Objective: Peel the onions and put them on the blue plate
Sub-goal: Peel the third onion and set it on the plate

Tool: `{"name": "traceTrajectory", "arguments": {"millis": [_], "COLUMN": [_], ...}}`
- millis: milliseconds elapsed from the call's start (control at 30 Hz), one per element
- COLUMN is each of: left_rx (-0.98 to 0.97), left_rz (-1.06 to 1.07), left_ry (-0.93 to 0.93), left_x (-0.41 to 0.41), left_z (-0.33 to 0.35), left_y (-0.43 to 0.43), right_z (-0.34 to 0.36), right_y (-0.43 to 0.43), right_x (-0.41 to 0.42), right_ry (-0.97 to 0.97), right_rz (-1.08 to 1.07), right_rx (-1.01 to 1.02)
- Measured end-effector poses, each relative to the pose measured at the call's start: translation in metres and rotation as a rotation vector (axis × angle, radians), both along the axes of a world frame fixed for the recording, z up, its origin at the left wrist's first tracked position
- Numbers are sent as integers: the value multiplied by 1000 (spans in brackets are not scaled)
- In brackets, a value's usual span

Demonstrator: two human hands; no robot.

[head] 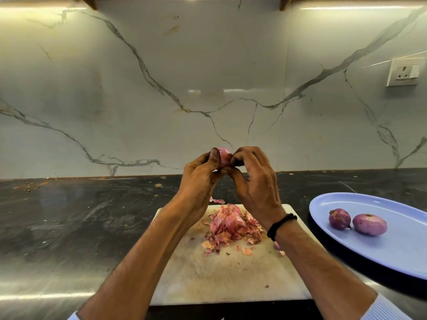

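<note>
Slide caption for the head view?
Left hand and right hand peel an onion; skins pile on cutting board, two onions on blue plate.

Both bare forearms reach forward, hands raised and meeting. The left hand (203, 179) curls its fingers round an onion (223, 157); the right hand (255, 181) pinches it from the other side, knuckles bent.

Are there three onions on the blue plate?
No, only two onions lie on the blue plate; a third onion is held up in both hands.
</note>
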State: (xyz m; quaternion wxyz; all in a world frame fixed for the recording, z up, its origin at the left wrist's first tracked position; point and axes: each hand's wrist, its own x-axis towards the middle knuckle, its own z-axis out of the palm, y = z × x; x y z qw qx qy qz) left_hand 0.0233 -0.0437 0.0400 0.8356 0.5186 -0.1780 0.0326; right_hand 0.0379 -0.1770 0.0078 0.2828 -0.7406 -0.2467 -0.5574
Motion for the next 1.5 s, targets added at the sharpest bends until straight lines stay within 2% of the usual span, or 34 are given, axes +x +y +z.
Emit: {"name": "traceTrajectory", "arguments": {"millis": [133, 367, 733, 967, 1267, 1500], "left_rx": [-9, 29, 78, 1, 22, 48], "left_rz": [6, 9, 65, 19, -15, -63], "left_ry": [-8, -25, 2, 29, 20, 3], "left_x": [1, 2, 8, 6, 7, 5], "left_z": [0, -3, -8, -1, 0, -3], "left_y": [0, 0, -1, 4, 5, 2], "right_z": [0, -1, 2, 7, 7, 4], "right_y": [0, -2, -5, -3, -3, -4], "right_x": [-1, 1, 1, -4, -4, -1], "right_ry": [13, -22, 53, 145, 116, 28], "right_rz": [55, 5, 4, 142, 152, -5], "right_rx": [26, -23, -79, 185, 231, 73]}}
